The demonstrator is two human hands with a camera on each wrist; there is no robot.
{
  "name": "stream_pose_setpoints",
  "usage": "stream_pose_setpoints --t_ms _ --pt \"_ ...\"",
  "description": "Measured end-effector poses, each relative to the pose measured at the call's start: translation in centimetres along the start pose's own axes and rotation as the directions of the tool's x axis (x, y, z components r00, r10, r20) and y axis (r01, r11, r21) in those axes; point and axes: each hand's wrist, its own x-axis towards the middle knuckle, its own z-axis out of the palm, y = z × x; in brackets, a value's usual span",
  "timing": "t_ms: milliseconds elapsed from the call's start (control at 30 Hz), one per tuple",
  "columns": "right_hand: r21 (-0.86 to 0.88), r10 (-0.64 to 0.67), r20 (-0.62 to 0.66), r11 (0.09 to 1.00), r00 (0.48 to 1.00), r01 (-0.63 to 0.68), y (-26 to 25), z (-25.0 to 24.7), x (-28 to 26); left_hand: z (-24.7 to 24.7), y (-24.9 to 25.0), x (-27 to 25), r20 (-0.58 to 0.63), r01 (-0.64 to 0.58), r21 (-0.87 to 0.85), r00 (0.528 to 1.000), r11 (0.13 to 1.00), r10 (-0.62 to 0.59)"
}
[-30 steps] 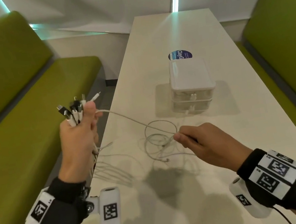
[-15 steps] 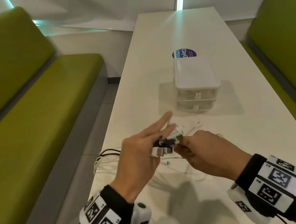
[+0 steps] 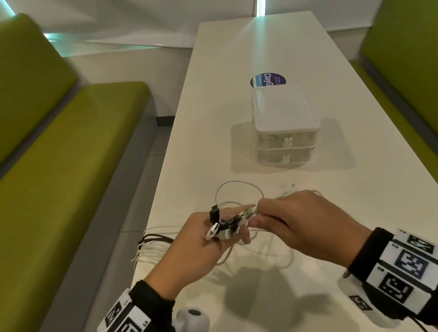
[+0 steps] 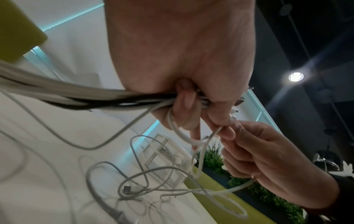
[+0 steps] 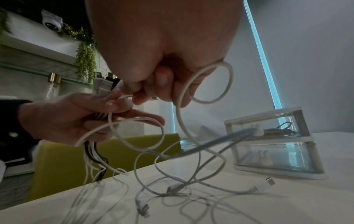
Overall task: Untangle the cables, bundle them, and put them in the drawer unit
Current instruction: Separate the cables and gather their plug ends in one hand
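White table [image 3: 375, 198] between green benches; clear two-drawer unit [image 3: 284, 126] mid-table. Left hand [image 3: 195, 244] grips a bunch of cable plugs [image 3: 221, 227], cords trailing off the edge. Right hand [image 3: 301, 221] pinches a USB plug [image 3: 248, 209] beside them; loose white cables [image 5: 191, 178] beneath.

Round dark-blue sticker [image 3: 267, 81] on the tabletop [image 3: 389, 196], just beyond the drawer unit [image 3: 285, 123], bearing white lettering of which only "Clay" is legible; the smaller print is unreadable.

Green benches [image 3: 41, 176] flanking a white table [image 3: 377, 212], round sticker [image 3: 267, 80].
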Motion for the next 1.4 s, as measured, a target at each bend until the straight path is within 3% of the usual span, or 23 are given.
stream_pose_setpoints --t_ms 100,267,367,467,533,633,733,867,1000,1067,1133,1233,1333,1400 --pt "0.007 -0.001 -0.009 1.000 1.000 0.001 0.2 0.0 0.0 -0.4 -0.4 -0.2 -0.013 0.017 0.026 1.000 1.000 -0.016" --pt "0.023 0.057 0.005 0.998 0.998 -0.058 0.8 0.3 0.5 -1.8 0.9 -0.3 -0.174 -0.054 -0.161 0.984 0.986 0.026" --pt "-0.015 0.064 -0.023 0.998 0.998 -0.064 0.8 0.4 0.6 -3.1 1.8 -0.5 -0.305 -0.088 -0.262 0.952 0.961 0.004" --pt "0.008 0.152 -0.074 0.988 0.986 -0.152 2.1 0.5 0.1 -6.0 0.5 -0.6 -0.501 -0.201 -0.383 0.865 0.902 -0.019" --pt "0.098 0.221 -0.155 0.973 0.963 -0.208 3.4 0.6 -0.6 -7.8 -0.1 -0.7 -0.573 -0.179 -0.375 0.816 0.910 -0.076" --pt "0.143 0.209 -0.204 0.973 0.956 -0.182 3.5 0.5 -1.3 -7.9 -1.0 -0.5 -0.609 -0.067 -0.365 0.772 0.929 -0.183" --pt "0.093 0.185 -0.257 0.982 0.949 -0.167 3.0 0.3 -1.1 -7.2 -1.9 -0.2 -0.672 -0.022 -0.423 0.679 0.906 -0.297" --pt "-0.012 0.228 -0.302 0.970 0.925 -0.243 3.7 -0.1 -0.9 -7.3 -1.8 0.6 -0.731 -0.106 -0.482 0.596 0.870 -0.332" --pt "0.058 0.357 -0.334 0.931 0.872 -0.360 6.1 -0.6 -1.4 -9.9 -2.2 0.8 -0.807 -0.217 -0.528 0.431 0.821 -0.404" --pt "0.095 0.433 -0.310 0.900 0.846 -0.426 7.4 -1.1 -1.8 -11.3 -2.6 0.6 -0.828 -0.214 -0.510 0.383 0.833 -0.409" --pt "0.084 0.454 -0.303 0.889 0.838 -0.451 7.8 -1.5 -2.0 -11.6 -2.8 0.4 -0.833 -0.132 -0.467 0.396 0.874 -0.386" --pt "0.152 0.486 -0.283 0.874 0.827 -0.462 7.0 -1.9 -1.4 -10.0 -2.9 0.4 -0.820 0.090 -0.293 0.488 0.952 -0.299" --pt "0.139 0.420 -0.265 0.907 0.868 -0.397 5.4 -2.1 -0.6 -7.6 -3.0 0.6 -0.769 0.212 -0.037 0.618 0.976 -0.164" --pt "0.088 0.337 -0.249 0.942 0.908 -0.325 4.3 -2.0 -0.3 -6.4 -3.0 0.7 -0.743 0.218 0.014 0.656 0.976 -0.136"
